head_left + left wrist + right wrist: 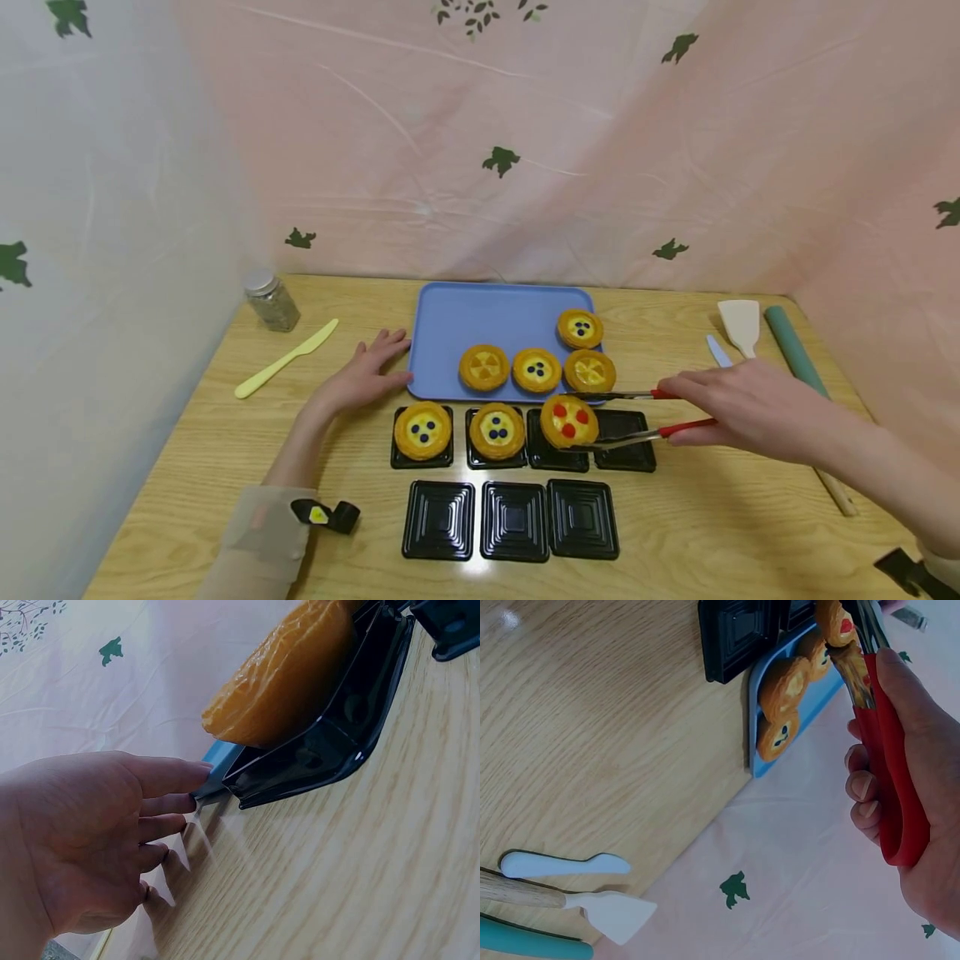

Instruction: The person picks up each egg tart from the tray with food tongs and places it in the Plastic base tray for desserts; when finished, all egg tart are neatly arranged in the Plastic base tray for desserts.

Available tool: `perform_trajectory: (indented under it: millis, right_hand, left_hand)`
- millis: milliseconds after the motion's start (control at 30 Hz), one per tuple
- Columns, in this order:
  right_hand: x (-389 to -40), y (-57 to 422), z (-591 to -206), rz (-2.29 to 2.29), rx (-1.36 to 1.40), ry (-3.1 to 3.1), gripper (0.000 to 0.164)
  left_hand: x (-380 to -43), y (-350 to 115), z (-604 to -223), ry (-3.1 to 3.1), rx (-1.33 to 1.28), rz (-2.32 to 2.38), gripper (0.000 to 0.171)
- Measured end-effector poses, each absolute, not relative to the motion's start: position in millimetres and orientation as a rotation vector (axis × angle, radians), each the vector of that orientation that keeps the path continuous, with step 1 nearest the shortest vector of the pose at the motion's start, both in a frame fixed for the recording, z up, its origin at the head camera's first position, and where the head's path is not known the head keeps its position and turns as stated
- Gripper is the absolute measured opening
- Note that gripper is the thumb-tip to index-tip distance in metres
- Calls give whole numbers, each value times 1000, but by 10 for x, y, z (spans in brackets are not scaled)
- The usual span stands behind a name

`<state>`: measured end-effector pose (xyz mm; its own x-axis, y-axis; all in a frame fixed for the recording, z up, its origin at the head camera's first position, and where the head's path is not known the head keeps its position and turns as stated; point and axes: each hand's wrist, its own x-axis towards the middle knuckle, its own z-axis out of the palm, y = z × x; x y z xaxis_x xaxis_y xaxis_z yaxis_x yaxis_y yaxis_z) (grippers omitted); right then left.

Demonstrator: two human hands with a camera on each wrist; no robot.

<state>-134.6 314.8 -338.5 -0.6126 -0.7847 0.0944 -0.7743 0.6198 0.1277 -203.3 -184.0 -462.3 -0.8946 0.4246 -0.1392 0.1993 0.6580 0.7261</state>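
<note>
My right hand (757,408) grips red-handled tongs (892,772), whose metal arms lie on either side of a tart with red berries (569,422). That tart is over the third black square tray (555,457) of the upper row. The fourth tray (633,425) lies partly under the tongs. Two blueberry tarts (423,431) sit on the first two trays of this row. My left hand (367,372) has its fingers extended, fingertips at the left edge of the blue tray (480,312). On that tray are two more blueberry tarts (536,370) and two orange-topped tarts (483,367).
Nearer me is a row of three black trays (514,521). To the left lie a yellow knife (288,358) and a lidded glass jar (272,302). A white spatula (741,325), a pale blue knife (562,865) and a green rolling pin (795,350) lie at right.
</note>
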Motion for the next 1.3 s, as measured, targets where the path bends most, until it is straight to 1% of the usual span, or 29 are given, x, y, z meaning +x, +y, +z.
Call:
perform_trajectory:
  millis: [467, 1300]
  right_hand:
    - [-1344, 3101, -3445, -131, 1403, -2630, 46]
    - [-1362, 3075, -3473, -158, 1399, -2674, 44]
  left_hand:
    - [-2037, -1831, -4623, 2584, 498, 1062, 66]
    - [-2052, -1825, -4626, 2580, 494, 1071, 66]
